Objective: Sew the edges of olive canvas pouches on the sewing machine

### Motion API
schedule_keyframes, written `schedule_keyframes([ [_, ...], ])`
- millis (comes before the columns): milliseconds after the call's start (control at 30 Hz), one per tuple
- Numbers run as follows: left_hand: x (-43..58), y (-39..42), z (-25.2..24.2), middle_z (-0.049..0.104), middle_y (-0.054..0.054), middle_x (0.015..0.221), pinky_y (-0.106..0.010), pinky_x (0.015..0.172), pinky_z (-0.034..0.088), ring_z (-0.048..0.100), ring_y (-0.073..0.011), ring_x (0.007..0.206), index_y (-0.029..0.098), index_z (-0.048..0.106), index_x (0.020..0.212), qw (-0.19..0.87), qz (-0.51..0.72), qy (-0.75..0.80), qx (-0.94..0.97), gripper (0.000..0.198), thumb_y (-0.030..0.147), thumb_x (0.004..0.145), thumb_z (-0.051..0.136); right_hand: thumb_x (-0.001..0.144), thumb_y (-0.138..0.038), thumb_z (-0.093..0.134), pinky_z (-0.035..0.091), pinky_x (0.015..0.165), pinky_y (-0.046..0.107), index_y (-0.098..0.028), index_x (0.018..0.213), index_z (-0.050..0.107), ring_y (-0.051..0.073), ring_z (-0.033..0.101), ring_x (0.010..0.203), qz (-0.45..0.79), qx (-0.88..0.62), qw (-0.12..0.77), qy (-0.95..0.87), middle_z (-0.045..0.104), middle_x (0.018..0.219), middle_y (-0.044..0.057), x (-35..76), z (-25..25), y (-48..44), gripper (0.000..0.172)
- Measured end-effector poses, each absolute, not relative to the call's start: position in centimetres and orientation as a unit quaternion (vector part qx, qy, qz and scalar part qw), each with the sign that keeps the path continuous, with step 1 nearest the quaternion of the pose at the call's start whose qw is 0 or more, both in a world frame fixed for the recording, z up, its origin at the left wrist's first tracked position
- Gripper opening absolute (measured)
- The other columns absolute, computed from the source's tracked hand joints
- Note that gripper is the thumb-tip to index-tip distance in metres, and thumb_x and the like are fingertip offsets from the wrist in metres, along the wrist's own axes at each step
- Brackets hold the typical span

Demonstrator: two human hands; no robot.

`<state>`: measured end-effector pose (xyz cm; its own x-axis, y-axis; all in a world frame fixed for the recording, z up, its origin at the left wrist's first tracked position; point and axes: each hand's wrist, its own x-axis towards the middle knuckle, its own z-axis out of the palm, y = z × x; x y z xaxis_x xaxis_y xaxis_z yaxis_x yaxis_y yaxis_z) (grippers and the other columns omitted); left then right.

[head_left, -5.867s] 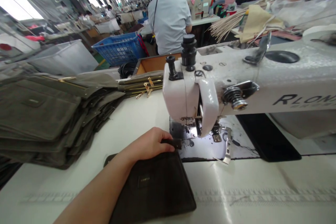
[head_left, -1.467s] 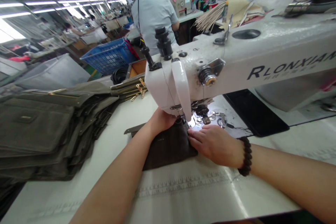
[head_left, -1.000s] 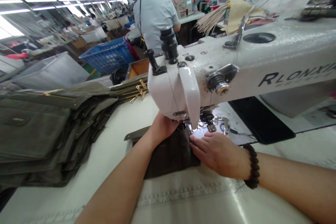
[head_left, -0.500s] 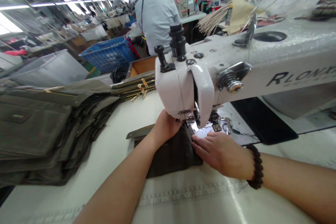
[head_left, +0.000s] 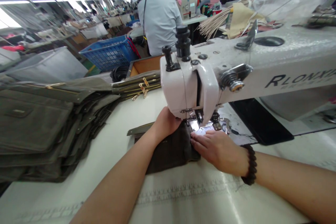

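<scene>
A dark brown fabric pouch lies on the white table under the head of a white sewing machine. My left hand rests on the pouch's far edge just left of the needle, its fingers tucked under the machine head and hidden. My right hand, a dark bead bracelet on its wrist, lies flat with fingers stretched along the pouch's right edge beside the lit needle plate.
A tall stack of olive-grey bag pieces fills the table's left. Zipper strips with gold pulls lie behind. A blue basket and a person in a light shirt are further back. The machine arm spans the right.
The pouch has slid a little further under the machine head, with both hands staying on it. Six seconds ago only my left hand held it, nearer to me.
</scene>
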<state>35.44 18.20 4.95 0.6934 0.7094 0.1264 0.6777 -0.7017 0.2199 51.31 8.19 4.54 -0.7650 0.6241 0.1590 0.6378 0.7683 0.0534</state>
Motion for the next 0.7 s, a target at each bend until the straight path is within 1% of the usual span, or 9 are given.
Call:
schedule_keyframes([
  [167,35.36,18.39,5.24,0.061,-0.008,0.106,-0.030,0.090,0.042,0.053,-0.0207,0.104,0.013,0.060,0.099,0.092,0.094,0.365,0.922,0.029,0.008,0.074,0.047,0.082,-0.010,0.034,0.035,0.051,0.030,-0.009,0.091,0.057,0.017,0.051,0.062,-0.061,-0.326,0.076,-0.941,0.059,0.094,0.013,51.07,4.50,8.22,0.026],
  [333,35.37,18.24,5.31,0.060,-0.008,0.109,-0.029,0.091,0.041,0.052,-0.0201,0.105,0.012,0.058,0.103,0.102,0.098,0.349,0.927,0.030,0.009,0.076,0.045,0.080,-0.009,0.034,0.035,0.050,0.030,-0.009,0.089,0.058,0.017,0.052,0.061,-0.066,-0.311,0.092,-0.944,0.059,0.095,0.014,51.01,4.34,7.89,0.026],
  [700,35.43,18.00,5.48,0.062,-0.009,0.105,-0.032,0.085,0.044,0.056,-0.0218,0.099,0.012,0.059,0.101,0.088,0.085,0.362,0.924,0.029,0.008,0.076,0.044,0.079,-0.010,0.037,0.039,0.052,0.031,-0.008,0.093,0.057,0.018,0.055,0.065,-0.051,-0.327,0.086,-0.940,0.060,0.097,0.013,51.02,4.24,7.69,0.025],
])
